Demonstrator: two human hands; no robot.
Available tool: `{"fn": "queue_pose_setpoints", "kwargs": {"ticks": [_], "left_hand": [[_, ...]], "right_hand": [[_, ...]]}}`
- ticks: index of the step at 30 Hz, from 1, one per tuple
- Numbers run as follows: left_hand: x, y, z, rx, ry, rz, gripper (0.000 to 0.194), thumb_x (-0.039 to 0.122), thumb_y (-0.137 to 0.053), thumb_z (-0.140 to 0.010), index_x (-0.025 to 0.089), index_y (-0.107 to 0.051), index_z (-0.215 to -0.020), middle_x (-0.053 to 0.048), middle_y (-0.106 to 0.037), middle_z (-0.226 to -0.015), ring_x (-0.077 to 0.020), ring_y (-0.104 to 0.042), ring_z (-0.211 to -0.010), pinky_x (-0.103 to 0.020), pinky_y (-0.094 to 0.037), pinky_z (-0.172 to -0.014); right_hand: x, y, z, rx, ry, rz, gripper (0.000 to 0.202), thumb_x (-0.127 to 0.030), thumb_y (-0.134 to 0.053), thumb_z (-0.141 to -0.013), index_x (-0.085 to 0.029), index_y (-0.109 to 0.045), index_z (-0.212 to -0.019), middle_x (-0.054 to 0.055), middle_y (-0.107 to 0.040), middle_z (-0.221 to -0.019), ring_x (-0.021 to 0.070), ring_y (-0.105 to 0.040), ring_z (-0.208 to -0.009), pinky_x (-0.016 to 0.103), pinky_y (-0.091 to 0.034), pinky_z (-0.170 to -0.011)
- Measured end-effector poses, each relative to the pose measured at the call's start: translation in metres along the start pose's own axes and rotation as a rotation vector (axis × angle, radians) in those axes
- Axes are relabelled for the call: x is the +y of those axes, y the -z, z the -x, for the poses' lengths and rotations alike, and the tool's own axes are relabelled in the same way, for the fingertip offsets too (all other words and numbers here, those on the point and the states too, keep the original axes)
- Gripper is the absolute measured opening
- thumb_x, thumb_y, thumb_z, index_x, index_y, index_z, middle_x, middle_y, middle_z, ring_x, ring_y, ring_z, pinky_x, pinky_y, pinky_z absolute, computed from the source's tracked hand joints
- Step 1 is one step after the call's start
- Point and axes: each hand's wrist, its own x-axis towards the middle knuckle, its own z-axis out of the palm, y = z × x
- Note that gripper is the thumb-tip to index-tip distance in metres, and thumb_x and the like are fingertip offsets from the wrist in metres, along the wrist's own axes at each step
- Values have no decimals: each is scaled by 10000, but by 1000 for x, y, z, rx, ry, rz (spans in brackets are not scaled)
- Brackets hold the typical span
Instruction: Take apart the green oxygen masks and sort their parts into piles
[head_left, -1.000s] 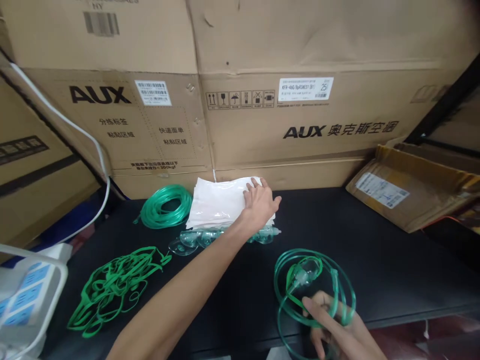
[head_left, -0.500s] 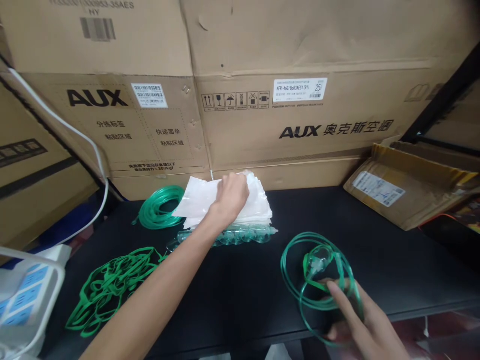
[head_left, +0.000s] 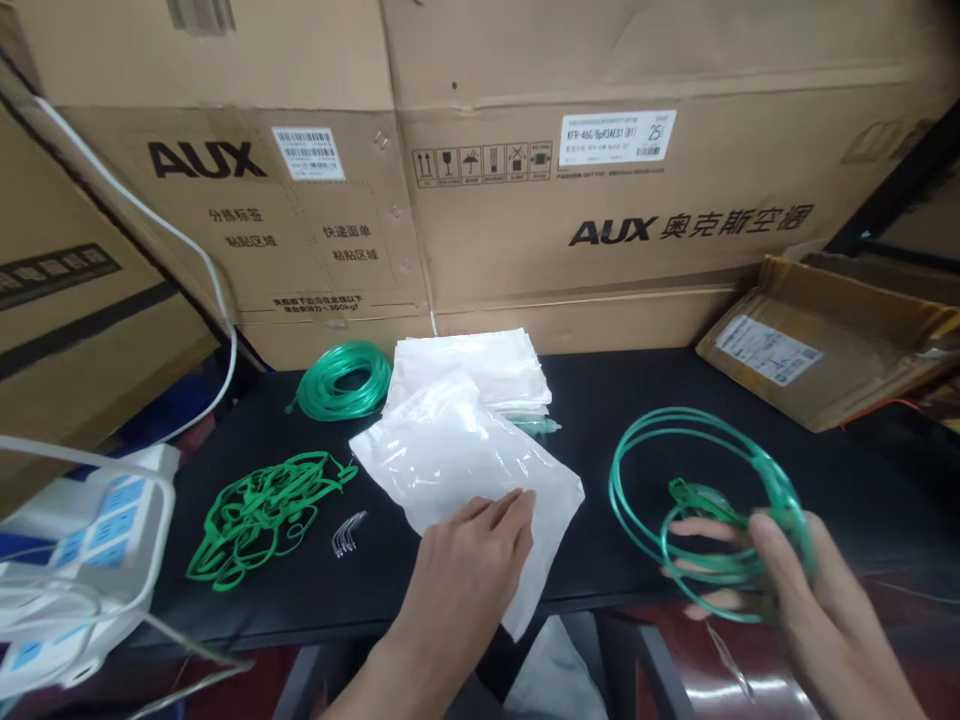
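Observation:
My left hand [head_left: 476,565] pinches the edge of a white plastic bag [head_left: 450,460], which hangs tilted over the table's near side. Behind it lies a stack of similar white bags [head_left: 472,355], and a piece of clear green plastic [head_left: 534,424] shows from under the stack. To the right, my right hand [head_left: 795,580] is closed around a coil of green tubing [head_left: 626,480]. A see-through mask with a green strap [head_left: 697,493] is inside that coil, partly hidden by tubing and fingers.
Another coil of green tubing [head_left: 334,400], a tangle of green straps [head_left: 262,510] and several small metal strips [head_left: 346,535] lie on the black table [head_left: 600,560]. A power strip [head_left: 105,540] stands at left, an open carton [head_left: 840,350] at right. Large cardboard boxes [head_left: 495,250] wall off the back.
My left hand has lifted a white bag off the stack and drawn it toward me. My right hand has moved right and slightly up with the tubing coil. The view has shifted somewhat.

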Motion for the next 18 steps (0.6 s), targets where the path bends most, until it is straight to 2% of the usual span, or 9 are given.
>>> {"fn": "queue_pose_setpoints", "kwargs": {"ticks": [2, 4, 9, 14, 18], "left_hand": [[-2, -16, 7, -62, 120, 70, 244, 135, -573, -1044, 214, -736, -1208, -17, -846, -992, -250, -803, -799, -317, -582, -625], [-4, -22, 8, -91, 209, 116, 224, 175, -559, -1069, 231, -738, -1192, -6, -843, -933, -245, -800, -730, -322, -575, -634], [-9, -15, 3, -150, 293, 173, 203, 279, -511, -1117, 229, -708, -1129, -8, -831, -857, -248, -816, -750, -304, -539, -650], [-11, -9, -3, -190, 325, 176, 263, 262, -458, -1125, 202, -714, -1108, -29, -788, -731, -289, -806, -715, -311, -477, -591], [-13, -8, -4, -202, 334, 200, 318, 255, -420, -1129, 188, -729, -1094, -37, -769, -715, -279, -769, -653, -322, -437, -562]], "right_hand": [[-2, 3, 9, 32, -11, -31, 584, -773, -740, -833, -320, -536, -1140, 135, -793, -1231, 293, -788, -662, 426, -675, -577], [-6, 2, 18, 41, -39, -76, 600, -769, -751, -828, -333, -537, -1179, 122, -805, -1205, 290, -793, -660, 409, -665, -568], [-28, -16, 29, 11, -84, -215, 682, -704, -855, -763, -300, -528, -1205, 96, -829, -1009, 287, -769, -564, 359, -610, -431], [-52, -46, 29, -216, -93, -356, 640, -678, -869, -761, -328, -493, -1144, 23, -802, -872, 253, -693, -406, 290, -474, -241], [-41, -66, 25, -401, -221, -398, 641, -656, -889, -747, -325, -508, -1142, -15, -770, -776, 236, -659, -354, 287, -469, -235]]}}
